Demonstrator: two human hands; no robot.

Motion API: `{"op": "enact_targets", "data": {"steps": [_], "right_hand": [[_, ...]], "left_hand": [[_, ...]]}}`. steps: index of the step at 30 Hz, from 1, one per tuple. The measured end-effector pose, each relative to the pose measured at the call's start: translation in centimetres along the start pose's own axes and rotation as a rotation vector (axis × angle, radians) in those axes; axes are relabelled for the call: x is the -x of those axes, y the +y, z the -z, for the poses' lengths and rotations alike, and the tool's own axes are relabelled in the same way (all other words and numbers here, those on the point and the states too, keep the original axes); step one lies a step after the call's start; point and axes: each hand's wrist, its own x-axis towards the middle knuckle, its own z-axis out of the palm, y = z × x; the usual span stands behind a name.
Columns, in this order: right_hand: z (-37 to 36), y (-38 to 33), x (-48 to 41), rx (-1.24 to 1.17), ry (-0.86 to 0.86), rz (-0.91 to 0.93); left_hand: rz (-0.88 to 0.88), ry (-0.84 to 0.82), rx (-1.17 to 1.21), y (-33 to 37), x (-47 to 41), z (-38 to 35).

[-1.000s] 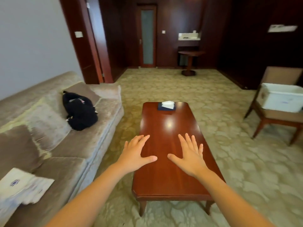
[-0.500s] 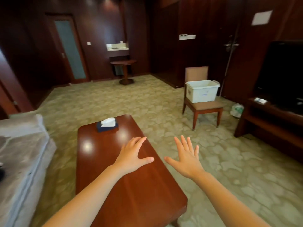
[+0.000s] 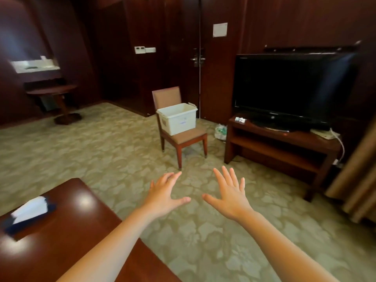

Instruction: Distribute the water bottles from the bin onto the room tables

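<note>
— Where is the bin?
— One white bin (image 3: 177,119) sits on one chair (image 3: 184,138). I cannot see inside it.
— And the hands?
— Left hand (image 3: 162,195) and right hand (image 3: 230,197) are spread wide, holding nothing, over the carpet (image 3: 101,149).

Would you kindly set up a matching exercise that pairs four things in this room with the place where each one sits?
Things:
1. white bin
2. tissue box
3. television
4. plastic bag

Places:
A. on the floor beside the TV stand
B. on the coffee table
C. on the seat of the chair
D. on top of the TV stand

Pairs: 1-C, 2-B, 3-D, 4-A
</note>
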Motion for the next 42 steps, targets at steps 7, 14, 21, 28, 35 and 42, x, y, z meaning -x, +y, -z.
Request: {"op": "enact_targets", "data": {"steps": [7,14,21,28,35,42], "right_hand": [[1.3,6.8,-12.5,0.042,-0.02,-0.001],[4.3,13.3,-26.5,0.06,-0.044,0.085],[4.0,16.9,-37.0,0.021,-0.111,0.154],[2.3,17.8,-49.3,0.041,-0.153,0.227],[1.4,18.0,-65.0,0.042,-0.167,0.214],[0.2,18.4,-78.3,0.013,-0.167,0.183]], "left_hand": [[0.046,-0.007,0.037,1.7,-13.6,-2.3],[0.129,0.026,0.097,4.7,-27.1,-2.9],[0.199,0.034,0.101,4.8,-36.4,-2.8],[0.26,0.076,0.103,0.8,-46.9,-2.6],[0.267,0.066,0.083,-5.4,-61.0,-1.1],[0.271,0.032,0.059,-10.4,-74.0,1.0]]}}
